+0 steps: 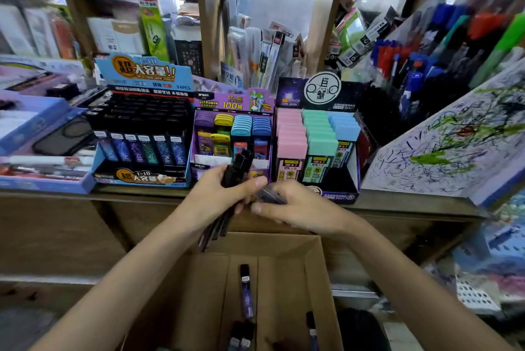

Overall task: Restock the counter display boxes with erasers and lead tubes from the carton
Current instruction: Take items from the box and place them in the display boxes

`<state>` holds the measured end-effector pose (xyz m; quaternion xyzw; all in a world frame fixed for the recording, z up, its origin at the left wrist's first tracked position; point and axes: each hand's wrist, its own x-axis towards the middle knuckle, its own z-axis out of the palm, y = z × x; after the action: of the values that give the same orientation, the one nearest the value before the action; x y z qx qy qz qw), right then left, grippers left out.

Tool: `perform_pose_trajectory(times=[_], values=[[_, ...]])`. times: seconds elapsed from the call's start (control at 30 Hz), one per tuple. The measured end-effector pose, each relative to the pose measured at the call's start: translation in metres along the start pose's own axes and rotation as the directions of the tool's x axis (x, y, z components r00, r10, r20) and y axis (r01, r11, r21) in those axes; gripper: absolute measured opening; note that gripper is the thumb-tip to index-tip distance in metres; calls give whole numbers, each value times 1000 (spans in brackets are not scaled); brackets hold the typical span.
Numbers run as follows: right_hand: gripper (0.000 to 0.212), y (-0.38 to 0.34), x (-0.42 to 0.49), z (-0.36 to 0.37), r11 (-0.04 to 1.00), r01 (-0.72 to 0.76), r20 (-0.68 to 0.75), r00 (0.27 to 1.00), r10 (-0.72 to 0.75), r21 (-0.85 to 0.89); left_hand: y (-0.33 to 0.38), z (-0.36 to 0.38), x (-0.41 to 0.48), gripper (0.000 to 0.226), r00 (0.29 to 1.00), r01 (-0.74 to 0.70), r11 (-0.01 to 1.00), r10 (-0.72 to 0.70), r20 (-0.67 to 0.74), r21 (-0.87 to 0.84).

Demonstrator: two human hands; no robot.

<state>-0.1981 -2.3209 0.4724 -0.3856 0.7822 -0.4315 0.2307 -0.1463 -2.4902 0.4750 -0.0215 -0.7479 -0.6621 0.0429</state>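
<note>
Lettering (pixel 183 87) "24PCS", seemingly, on blue box (pixel 113 178)

The wooden counter (pixel 412 205) carries a blue display box (pixel 142 177), purple display box (pixel 233 103), black display box (pixel 321 94); side by side.

Packed display boxes (pixel 216 103) are crowding the counter (pixel 136 193), a scribbled board (pixel 443 146) is walling the right, the open carton (pixel 284 245) is gaping below.

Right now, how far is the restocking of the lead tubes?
Done, it seems: the blue display box looks nearly full. In hand: the left hand grips a bundle of lead tubes, the right hand pinches one tube. Left: a few loose tubes lie in the carton.
</note>
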Motion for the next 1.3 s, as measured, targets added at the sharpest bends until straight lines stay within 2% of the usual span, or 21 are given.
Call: perform_pose_trajectory(times=[0.1, 0.2, 0.33, 0.4, 0.5, 0.6, 0.67, 0.8, 0.9, 0.97, 1.03, 1.1, 1.2, 1.3], values=[[9, -5, 12, 10, 1000, 8, 74, 997, -7, -17, -8, -21, -8, 25, 996, 70, 997, -69, 63, -15], [21, -11, 24, 16, 999, -44, 106, 993, 45, -15, -16, -43, -16, 12, 993, 111, 994, -110, 53, -21], [44, -12, 35, 19, 997, -76, 166, 983, 76, -6, -21, -67, -27, 12, 995, 103, 995, -103, -4, 3], [44, -13, 40, 20, 989, -92, 170, 983, 71, 118, -25, -79, -32, 13, 992, 113, 993, -115, -51, -34], [35, -16, 48, 19, 943, -86, 36, 996, 78, 323, -30, -97, -40, 16, 985, 116, 989, -127, -118, -88], [26, -20, 60, 25, 763, -44, -116, 981, 155, 644, -34, -111, -47, 16, 981, 103, 989, -118, -151, -107], [17, -26, 69, 32, 726, 3, -172, 972, 158, 688, -37, -117, -50, 16, 977, 94, 986, -118, -178, -139], [6, -48, 91, 43, 813, 96, -327, 937, 120, 575, -41, -130, -56, 14, 956, 95, 974, -146, -254, -204], [9, -74, 115, 44, 915, 170, -488, 872, 32, 365, -45, -146, -65, 16, 914, 159, 958, -234, -332, -238], [10, -92, 139, 48, 963, 190, -542, 838, -58, 191, -49, -156, -72, 21, 891, 187, 958, -259, -374, -218], [5, -108, 164, 57, 981, 195, -548, 823, -151, 22, -51, -165, -76, 22, 869, 192, 955, -272, -413, -225], [17, -119, 188, 70, 971, 174, -524, 818, -236, -166, -54, -171, -80, 20, 853, 181, 938, -299, -428, -295], [27, -122, 212, 87, 900, 148, -435, 835, -336, -411, -56, -179, -87, 17, 857, 154, 918, -308, -413, -366], [28, -119, 225, 96, 843, 131, -366, 859, -359, -521, -57, -182, -91, 15, 894, 93, 931, -235, -382, -353]])
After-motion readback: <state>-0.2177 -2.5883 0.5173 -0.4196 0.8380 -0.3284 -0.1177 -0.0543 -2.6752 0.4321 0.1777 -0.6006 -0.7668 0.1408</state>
